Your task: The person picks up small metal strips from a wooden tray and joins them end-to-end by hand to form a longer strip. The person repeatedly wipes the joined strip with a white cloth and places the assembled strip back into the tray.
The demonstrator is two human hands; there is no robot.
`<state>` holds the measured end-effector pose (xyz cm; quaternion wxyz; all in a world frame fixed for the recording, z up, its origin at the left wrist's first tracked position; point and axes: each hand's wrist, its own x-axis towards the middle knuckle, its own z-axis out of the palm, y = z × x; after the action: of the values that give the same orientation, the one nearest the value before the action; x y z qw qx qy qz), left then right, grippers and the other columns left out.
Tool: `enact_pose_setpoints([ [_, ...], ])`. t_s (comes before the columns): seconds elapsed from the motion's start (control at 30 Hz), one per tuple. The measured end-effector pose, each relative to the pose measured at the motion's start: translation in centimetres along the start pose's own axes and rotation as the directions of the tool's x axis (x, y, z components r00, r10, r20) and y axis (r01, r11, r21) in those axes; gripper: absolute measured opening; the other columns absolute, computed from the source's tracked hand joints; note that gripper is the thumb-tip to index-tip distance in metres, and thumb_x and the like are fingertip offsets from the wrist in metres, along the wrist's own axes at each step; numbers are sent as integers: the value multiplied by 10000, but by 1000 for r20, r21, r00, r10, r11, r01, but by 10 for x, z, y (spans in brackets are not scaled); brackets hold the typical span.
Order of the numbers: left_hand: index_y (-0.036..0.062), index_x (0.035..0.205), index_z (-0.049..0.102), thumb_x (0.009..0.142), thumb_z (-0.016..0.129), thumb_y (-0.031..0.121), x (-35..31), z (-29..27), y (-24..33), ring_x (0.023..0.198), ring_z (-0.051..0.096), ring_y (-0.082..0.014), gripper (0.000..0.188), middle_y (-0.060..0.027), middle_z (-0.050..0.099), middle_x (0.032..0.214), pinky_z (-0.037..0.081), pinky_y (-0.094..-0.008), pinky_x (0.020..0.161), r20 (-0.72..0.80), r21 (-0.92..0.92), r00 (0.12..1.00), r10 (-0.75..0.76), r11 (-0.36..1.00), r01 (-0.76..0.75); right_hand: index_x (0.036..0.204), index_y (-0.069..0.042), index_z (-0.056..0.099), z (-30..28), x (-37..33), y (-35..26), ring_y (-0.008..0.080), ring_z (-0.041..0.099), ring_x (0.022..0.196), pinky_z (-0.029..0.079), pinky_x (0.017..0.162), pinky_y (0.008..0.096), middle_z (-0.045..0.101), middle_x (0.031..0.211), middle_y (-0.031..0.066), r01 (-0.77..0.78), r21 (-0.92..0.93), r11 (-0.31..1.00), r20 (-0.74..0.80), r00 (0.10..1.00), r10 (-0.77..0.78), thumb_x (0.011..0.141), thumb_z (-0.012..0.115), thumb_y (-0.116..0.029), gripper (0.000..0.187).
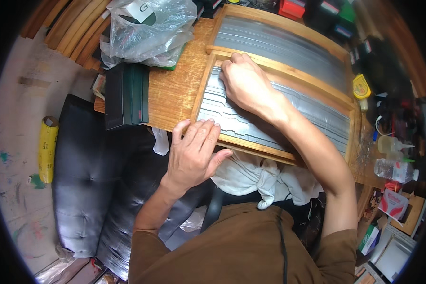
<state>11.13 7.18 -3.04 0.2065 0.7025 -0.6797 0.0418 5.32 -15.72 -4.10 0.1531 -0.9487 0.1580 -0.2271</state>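
A shallow wooden tray [207,90] holds rows of thin silvery metal strips [312,113], their left ends uneven. My left hand [194,146] rests at the tray's near left corner. Its fingers lie stretched over the rim, with the thumb held apart. Over the tray's far left part is my right hand [244,83], its fingers curled downward at the strips' far edge. The fingertips are hidden behind the hand, so what they hold, if anything, does not show. Beyond lies a second wooden-framed tray [251,53] with similar strips.
Left of the trays, a dark green box [127,97] and a clear plastic bag [151,38] stand on the wooden table [173,94]. A yellow tape measure [361,86] and clear bottles [395,170] are at right. White cloth [246,175] hangs below the near tray.
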Motion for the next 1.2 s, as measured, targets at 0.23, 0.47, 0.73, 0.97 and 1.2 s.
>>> enact_pose_setpoints([
  [0.23, -40, 1219, 666, 922, 728, 419, 3, 3, -2, 1119, 619, -300, 550, -158, 664, 1168, 393, -494, 1079, -40, -14, 999, 17, 1000, -18, 918, 108, 727, -2, 11, 4, 466, 705, 912, 558, 882, 521, 699, 906, 334, -117, 117, 986, 104, 989, 105, 948, 663, -101, 220],
  [0.47, -36, 1181, 689, 903, 771, 288, 7, 4, -7, 1113, 632, -334, 434, -162, 681, 1188, 427, -489, 1043, -128, -148, 992, -11, 989, -8, 908, 90, 745, -12, 21, 3, 442, 741, 914, 581, 845, 494, 715, 886, 336, -276, 123, 953, 229, 942, 243, 944, 652, -103, 217],
  [0.73, -58, 1330, 616, 975, 679, 27, 64, -2, -29, 1144, 677, -273, 371, -178, 708, 1244, 535, -381, 1006, -153, -659, 888, -433, 715, 235, 879, 31, 763, -43, 36, 3, 367, 767, 888, 594, 830, 453, 746, 874, 278, -457, 312, 833, 398, 859, 322, 912, 710, -162, 202],
  [0.97, -22, 1245, 705, 936, 790, 104, 98, -25, -65, 797, 664, -33, 344, -50, 798, 958, 507, -209, 677, 459, -846, 855, -241, 176, 504, 865, 32, 749, -73, 17, -36, 321, 762, 808, 596, 763, 419, 739, 808, 228, -236, 410, 881, 185, 967, 173, 895, 715, -148, 185],
  [1.2, -10, 1075, 743, 923, 798, 114, 91, -28, -65, 824, 733, -117, 203, -87, 789, 923, 557, -232, 721, 506, -804, 841, -193, 248, 540, 831, 16, 744, -92, 8, -35, 310, 706, 723, 565, 729, 386, 691, 718, 163, -304, 528, 793, 218, 951, 220, 945, 693, -263, 306],
])
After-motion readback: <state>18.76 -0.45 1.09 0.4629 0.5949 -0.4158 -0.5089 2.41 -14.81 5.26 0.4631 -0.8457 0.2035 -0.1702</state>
